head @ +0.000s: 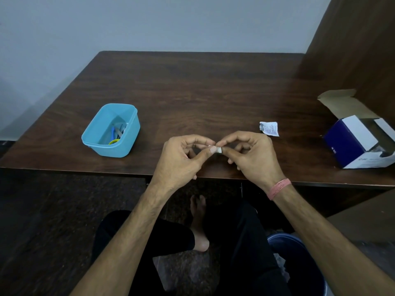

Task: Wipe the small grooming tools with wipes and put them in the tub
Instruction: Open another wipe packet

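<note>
My left hand [181, 161] and my right hand [252, 154] meet above the table's front edge. Together they pinch a small white wipe [214, 149] between thumbs and forefingers. No tool shows between the fingers. A light blue plastic tub [100, 135] stands on the left of the table. Inside it lie several small grooming tools [117, 133], blue, yellow and pale. A torn white wipe sachet [269, 128] lies flat just beyond my right hand.
An opened blue and white cardboard box [354, 137] sits at the table's right edge, against a brown wooden panel [350, 43]. A dark blue bin [297, 261] stands on the floor under my right forearm. The dark wooden table [192, 90] backs onto a grey wall.
</note>
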